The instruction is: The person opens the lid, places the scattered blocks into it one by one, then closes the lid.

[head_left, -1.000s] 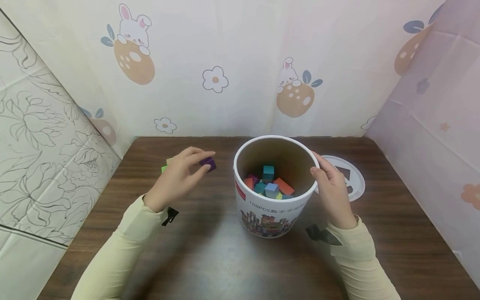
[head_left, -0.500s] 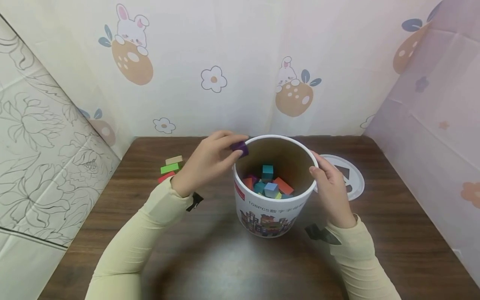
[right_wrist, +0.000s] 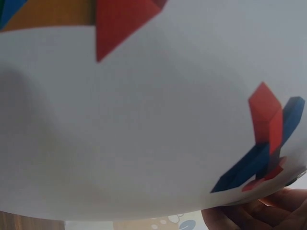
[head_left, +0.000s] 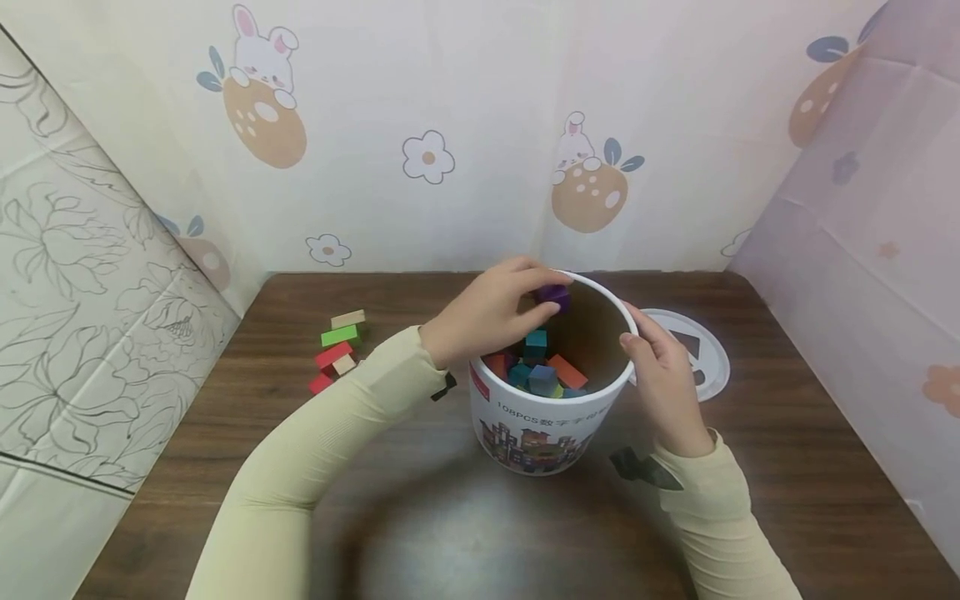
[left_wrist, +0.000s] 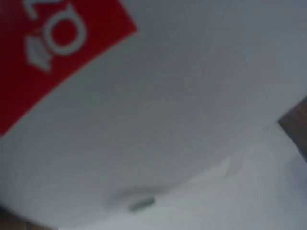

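Observation:
My left hand (head_left: 491, 310) reaches over the near-left rim of a white bucket (head_left: 543, 429) and pinches a purple block (head_left: 553, 296) between thumb and fingers, above the opening. Inside the bucket lie several coloured blocks, among them a teal block (head_left: 536, 343), a light blue block (head_left: 542, 380) and an orange-red block (head_left: 567, 372). With the thumb over the rim and fingers outside, my right hand (head_left: 662, 379) grips the bucket's right side. Printed bucket wall (right_wrist: 144, 120) fills the right wrist view, with some fingers (right_wrist: 268, 213) at its lower right. Only bucket wall (left_wrist: 168, 110) shows in the left wrist view.
Several loose blocks lie left of the bucket, including a green block (head_left: 341, 336), a red block (head_left: 333, 356) and a natural wood block (head_left: 348, 319). A white lid (head_left: 716, 367) lies behind my right hand. Patterned cloth (head_left: 480, 75) rises behind the brown table (head_left: 420, 517).
My left hand has carried the purple block rightward from beside the loose blocks to above the bucket's opening, uncovering more of those blocks. My right hand keeps its grip on the rim.

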Available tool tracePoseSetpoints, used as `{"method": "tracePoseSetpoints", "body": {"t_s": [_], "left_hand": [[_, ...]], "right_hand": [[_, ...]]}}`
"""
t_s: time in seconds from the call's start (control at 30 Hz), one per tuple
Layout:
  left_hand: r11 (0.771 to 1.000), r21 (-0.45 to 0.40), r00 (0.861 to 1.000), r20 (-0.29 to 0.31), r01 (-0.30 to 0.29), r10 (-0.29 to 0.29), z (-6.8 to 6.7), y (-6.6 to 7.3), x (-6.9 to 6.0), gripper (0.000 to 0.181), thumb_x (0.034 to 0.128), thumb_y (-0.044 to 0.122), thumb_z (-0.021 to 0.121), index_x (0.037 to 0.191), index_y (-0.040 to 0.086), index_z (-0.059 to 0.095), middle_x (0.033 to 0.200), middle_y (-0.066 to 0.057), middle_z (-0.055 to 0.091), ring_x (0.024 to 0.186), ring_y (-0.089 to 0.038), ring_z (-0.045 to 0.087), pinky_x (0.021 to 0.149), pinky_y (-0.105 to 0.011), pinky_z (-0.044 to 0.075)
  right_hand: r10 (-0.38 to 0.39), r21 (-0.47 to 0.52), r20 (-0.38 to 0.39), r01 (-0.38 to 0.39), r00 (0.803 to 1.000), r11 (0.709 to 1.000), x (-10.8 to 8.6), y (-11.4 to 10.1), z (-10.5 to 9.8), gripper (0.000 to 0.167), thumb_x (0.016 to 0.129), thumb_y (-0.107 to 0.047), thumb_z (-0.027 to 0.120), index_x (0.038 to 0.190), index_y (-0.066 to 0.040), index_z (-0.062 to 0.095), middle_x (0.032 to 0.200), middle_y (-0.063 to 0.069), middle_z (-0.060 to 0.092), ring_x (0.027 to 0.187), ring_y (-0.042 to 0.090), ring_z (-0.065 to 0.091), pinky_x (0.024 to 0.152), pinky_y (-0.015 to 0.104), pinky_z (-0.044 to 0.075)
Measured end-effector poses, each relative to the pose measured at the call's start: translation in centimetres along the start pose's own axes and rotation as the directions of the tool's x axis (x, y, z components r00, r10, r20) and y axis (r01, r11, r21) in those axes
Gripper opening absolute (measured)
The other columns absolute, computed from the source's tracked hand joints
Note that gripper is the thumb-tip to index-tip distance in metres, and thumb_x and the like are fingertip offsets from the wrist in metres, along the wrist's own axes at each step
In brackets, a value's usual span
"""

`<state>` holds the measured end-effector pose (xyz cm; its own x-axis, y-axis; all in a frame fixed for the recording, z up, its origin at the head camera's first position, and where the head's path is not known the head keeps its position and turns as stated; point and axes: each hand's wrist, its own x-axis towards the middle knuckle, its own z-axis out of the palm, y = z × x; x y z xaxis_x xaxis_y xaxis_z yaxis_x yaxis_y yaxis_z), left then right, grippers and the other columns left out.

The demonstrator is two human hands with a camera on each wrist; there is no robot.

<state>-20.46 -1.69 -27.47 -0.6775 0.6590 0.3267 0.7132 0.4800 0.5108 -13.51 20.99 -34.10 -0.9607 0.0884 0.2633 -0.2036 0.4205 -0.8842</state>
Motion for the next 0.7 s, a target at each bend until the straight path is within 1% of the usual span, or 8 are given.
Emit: {"method": "tracePoseSetpoints", "body": {"t_s": [0.13, 0.27, 0.4, 0.7], "left_hand": [[1.0, 0.021, 0.999, 0.038, 0.0, 0.0, 0.5, 0.1, 1.0, 0.039, 0.0948, 0.026, 0.065, 0.132, 0.014, 0.062, 0.123, 0.0, 0.063, 0.109, -0.011, 0.056, 0.094, -0.021, 0.05], [0.999, 0.039, 0.997, 0.073, -0.007, 0.004, 0.9, 0.0, 1.5, 0.039, 0.0949, 0.026, 0.064, 0.133, 0.015, 0.061, 0.122, -0.001, 0.062, 0.108, -0.011, 0.056, 0.091, -0.019, 0.05], [0.999, 0.054, 0.996, 0.09, -0.006, 0.001, 1.1, 0.1, 1.5, 0.04, 0.0946, 0.026, 0.065, 0.133, 0.016, 0.061, 0.121, -0.001, 0.062, 0.105, -0.01, 0.057, 0.089, -0.019, 0.051], [0.997, 0.072, 0.993, 0.112, 0.019, -0.027, 1.1, 0.2, 1.2, 0.04, 0.0942, 0.028, 0.065, 0.133, 0.017, 0.061, 0.123, 0.0, 0.061, 0.106, -0.01, 0.057, 0.09, -0.019, 0.052]], "right_hand": [[-0.002, -0.008, -0.002, 0.002, 1.0, 1.0, 0.1, 0.0, -0.1, 0.042, 0.104, -0.022, 0.039, 0.145, -0.019, 0.049, 0.147, 0.005, 0.052, 0.133, 0.027, 0.05, 0.105, 0.05, 0.045], [0.005, 0.001, -0.001, -0.005, 1.0, 1.0, 0.1, -0.1, -0.1, 0.043, 0.104, -0.022, 0.038, 0.145, -0.018, 0.049, 0.148, 0.005, 0.051, 0.134, 0.027, 0.049, 0.106, 0.053, 0.044], [0.008, 0.006, 0.003, -0.008, 1.0, 1.0, 0.1, 0.0, -0.1, 0.043, 0.104, -0.022, 0.039, 0.145, -0.018, 0.048, 0.148, 0.006, 0.05, 0.135, 0.029, 0.048, 0.106, 0.055, 0.042], [0.003, 0.004, 0.002, -0.003, 1.0, 1.0, 0.1, 0.0, 0.0, 0.042, 0.104, -0.022, 0.038, 0.145, -0.018, 0.049, 0.148, 0.006, 0.051, 0.134, 0.029, 0.049, 0.105, 0.055, 0.043]]}}
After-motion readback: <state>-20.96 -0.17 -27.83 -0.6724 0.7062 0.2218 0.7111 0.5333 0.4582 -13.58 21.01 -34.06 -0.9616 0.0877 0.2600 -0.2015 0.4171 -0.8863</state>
